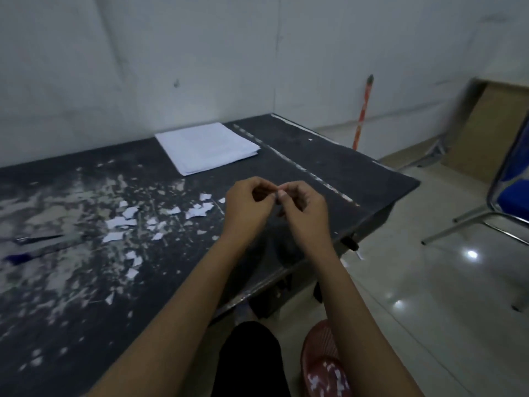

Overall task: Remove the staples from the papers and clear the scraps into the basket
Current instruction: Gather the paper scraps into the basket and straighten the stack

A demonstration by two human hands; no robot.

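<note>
— Scraps (123, 222) litter the bench (315, 167) left of the hands. Where are the papers?
— The papers (206, 147) lie in a flat stack at the far side of the bench, near the wall and well apart from both hands. The basket (310, 342) stands on the floor beside the person's leg, below the right forearm, with white bits already in it.
— And the hands?
— The left hand (249, 207) and right hand (303, 210) are raised over the bench with fingers curled and tips touching each other. They seem to pinch a speck (277, 195) between them. It is too small to tell staple from paper.
— How would a staple handle?
— Light, stiff and thin, I judge, with sharp legs. Take it by the crown between nail and thumb, never by the points. Dropped, it would be hard to find on that mottled top.
— The scraps?
— Featherlight and limp, lying flat. Pinching each one is slow, so sweeping them with the side of a hand toward the near edge, above the basket, looks easier. A draught could scatter them.
— The stack?
— Soft, and the sheets will slide. Press it flat and lift one corner.
</note>
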